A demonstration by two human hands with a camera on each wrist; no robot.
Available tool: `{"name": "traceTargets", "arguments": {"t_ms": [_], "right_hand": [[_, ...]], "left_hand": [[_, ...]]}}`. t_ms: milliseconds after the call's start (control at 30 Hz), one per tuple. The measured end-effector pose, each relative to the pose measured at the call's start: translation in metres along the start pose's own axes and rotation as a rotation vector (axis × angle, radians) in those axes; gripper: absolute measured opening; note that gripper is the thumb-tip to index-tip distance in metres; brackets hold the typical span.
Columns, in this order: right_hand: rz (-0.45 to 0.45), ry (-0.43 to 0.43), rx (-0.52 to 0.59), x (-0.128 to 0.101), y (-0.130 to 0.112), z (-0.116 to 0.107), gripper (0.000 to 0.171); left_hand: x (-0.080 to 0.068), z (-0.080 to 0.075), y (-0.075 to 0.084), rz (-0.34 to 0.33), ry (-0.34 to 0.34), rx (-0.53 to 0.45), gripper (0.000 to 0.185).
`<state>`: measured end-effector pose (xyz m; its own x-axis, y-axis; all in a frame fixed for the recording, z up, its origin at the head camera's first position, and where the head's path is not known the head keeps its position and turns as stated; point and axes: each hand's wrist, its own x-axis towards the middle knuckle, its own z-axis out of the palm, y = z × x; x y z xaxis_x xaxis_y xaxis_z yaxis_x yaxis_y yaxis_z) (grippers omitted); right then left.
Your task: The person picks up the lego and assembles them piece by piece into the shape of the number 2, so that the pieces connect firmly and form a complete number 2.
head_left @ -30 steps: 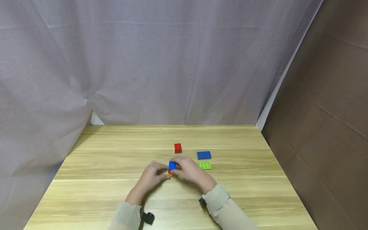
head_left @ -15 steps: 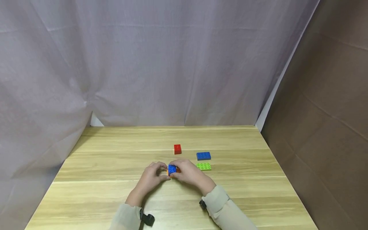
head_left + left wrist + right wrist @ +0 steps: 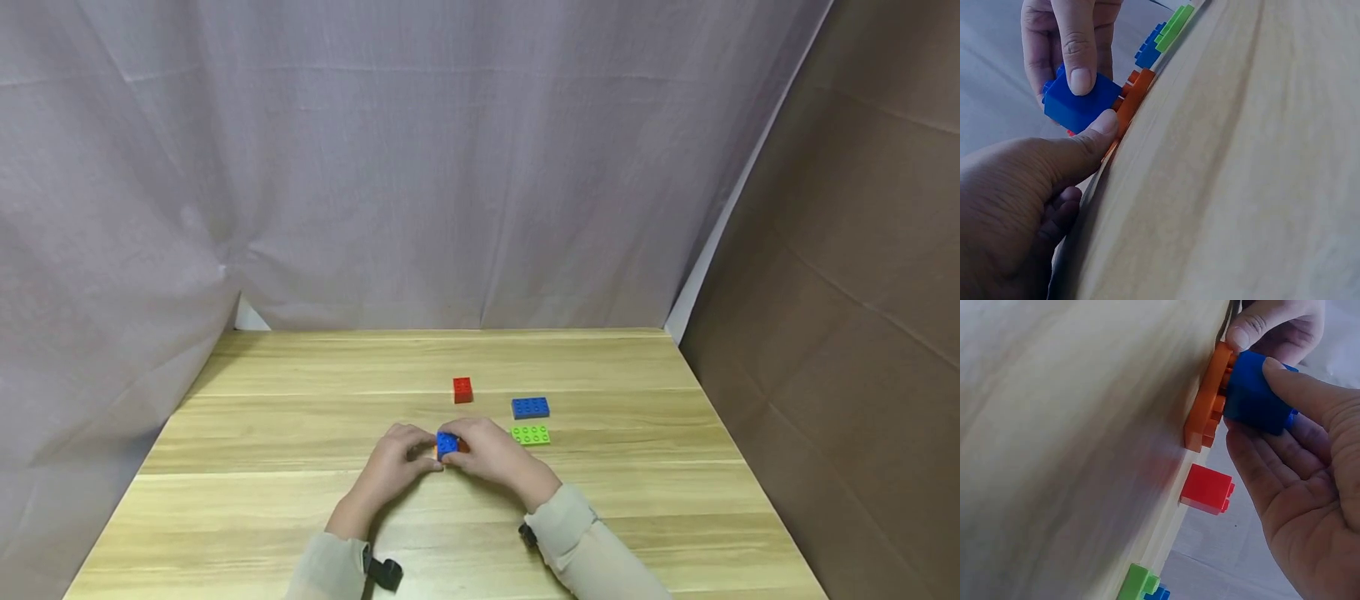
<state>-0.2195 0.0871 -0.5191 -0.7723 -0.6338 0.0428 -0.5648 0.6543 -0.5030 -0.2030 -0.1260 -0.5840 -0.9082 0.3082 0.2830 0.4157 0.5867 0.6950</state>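
While the right hand (image 3: 487,450) pinches a tall blue block (image 3: 1250,394) against the studs of an orange brick (image 3: 1204,406), the left hand (image 3: 393,458) grips that brick's left end on the bench (image 3: 225,517); beyond lies a red block (image 3: 462,390); rightward, a flat blue brick (image 3: 530,407) sits behind a lime-green brick (image 3: 531,436).

And here's the wooden tabletop (image 3: 225,508), pale yellow-brown, its grain running from nine o'clock across to three! Straight up at twelve, a greyish-mauve cloth (image 3: 375,183) covers the whole back, creased crosswise, and it sweeps round in soft folds to nine. Over at three, a brown cloth (image 3: 847,292), clearly darker! A white strip (image 3: 731,200) splits the two near two o'clock, and a white triangle (image 3: 250,315) peeps out at ten, by the table's far corner.
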Motion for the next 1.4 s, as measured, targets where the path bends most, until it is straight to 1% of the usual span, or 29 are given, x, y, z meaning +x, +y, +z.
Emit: {"name": "traceTargets", "arguments": {"t_ms": [100, 233, 500, 700, 833, 967, 1200, 1400], "right_hand": [[0.005, -0.001, -0.015, -0.0001, -0.0002, 0.0007, 0.035], [0.012, -0.007, -0.021, -0.0002, -0.001, 0.0004, 0.036], [-0.012, -0.019, -0.058, 0.0034, -0.0048, -0.0014, 0.037], [-0.003, -0.036, -0.058, 0.0042, -0.0039, -0.0017, 0.039], [-0.013, -0.043, -0.065, 0.0056, -0.0038, -0.0036, 0.04], [-0.025, -0.054, -0.073, 0.0075, -0.0051, -0.0057, 0.037], [-0.026, -0.062, -0.069, 0.0068, -0.0038, -0.0051, 0.035], [-0.037, -0.05, -0.064, 0.0057, -0.0009, -0.0044, 0.038]], "left_hand": [[-0.0003, -0.0005, 0.0011, -0.018, -0.013, -0.007, 0.034], [-0.0013, -0.0002, 0.0026, -0.02, -0.013, -0.014, 0.033], [0.0004, -0.0018, 0.0054, 0.003, 0.006, 0.037, 0.028], [-0.0005, -0.0017, 0.0053, -0.017, -0.005, 0.029, 0.027], [0.0003, -0.0011, 0.0051, -0.004, 0.008, 0.029, 0.027], [0.0008, -0.0006, 0.0037, 0.005, 0.006, 0.042, 0.026], [-0.0009, 0.0014, 0.001, 0.008, -0.005, 0.059, 0.03], [-0.0001, -0.0003, 0.0014, -0.021, -0.02, 0.044, 0.036]]}}
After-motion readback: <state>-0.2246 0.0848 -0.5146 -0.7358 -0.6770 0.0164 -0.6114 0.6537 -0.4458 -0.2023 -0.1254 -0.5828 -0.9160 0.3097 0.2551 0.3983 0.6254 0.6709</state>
